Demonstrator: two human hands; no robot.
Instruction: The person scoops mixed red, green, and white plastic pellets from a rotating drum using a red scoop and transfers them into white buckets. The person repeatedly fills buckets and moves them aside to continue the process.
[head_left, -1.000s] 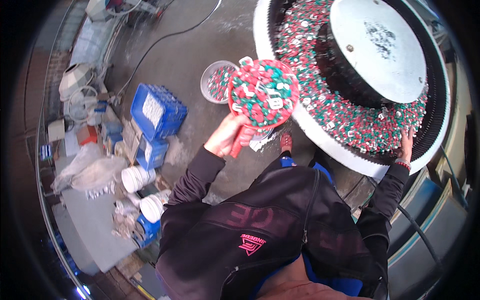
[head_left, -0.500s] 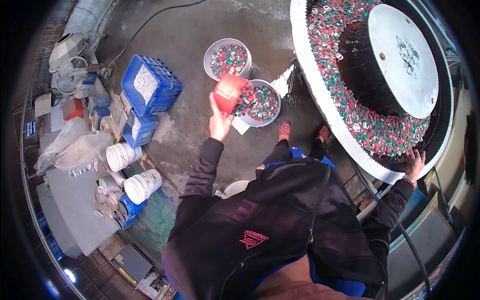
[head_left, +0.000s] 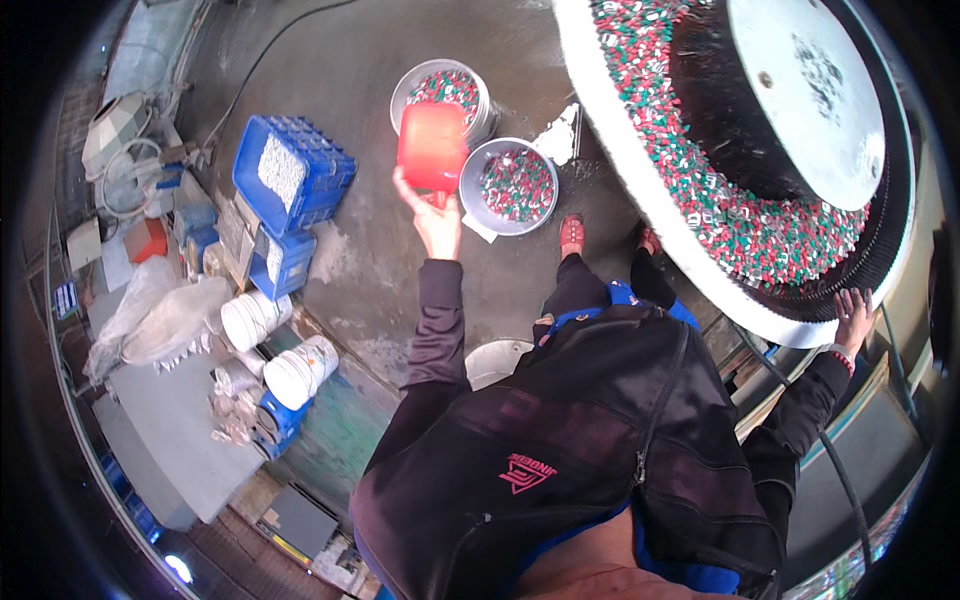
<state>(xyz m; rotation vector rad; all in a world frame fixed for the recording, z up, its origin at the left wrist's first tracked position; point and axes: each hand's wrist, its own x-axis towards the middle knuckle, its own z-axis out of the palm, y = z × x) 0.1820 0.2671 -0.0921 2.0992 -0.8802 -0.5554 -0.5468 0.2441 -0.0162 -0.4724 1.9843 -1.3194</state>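
Observation:
My left hand (head_left: 437, 228) is closed round the handle of a red plastic scoop (head_left: 432, 145), held up over the floor. No pieces show in the scoop, which partly covers a bucket (head_left: 403, 88) holding small red, green and white pieces. Just right of the scoop stands a second bucket (head_left: 552, 207) with the same mixed pieces. My right hand (head_left: 853, 320), fingers spread, lies at the outer rim of a big round tub (head_left: 600, 140). Red, green and white pieces (head_left: 690, 185) fill the tub's ring-shaped channel around a raised centre with a pale round top (head_left: 805, 100).
Blue crates (head_left: 325, 175) with white granules stand to the left. White buckets (head_left: 300, 372), plastic sacks (head_left: 175, 315) and a grey board (head_left: 180, 430) lie beyond them. A dark cable (head_left: 250, 85) crosses the wet floor. A hose (head_left: 845, 480) runs beside my right arm.
The scoop has swung left from above the second bucket, and the pieces pouring from it are gone. My right hand stays by the tub's rim. The whole view has shifted slightly.

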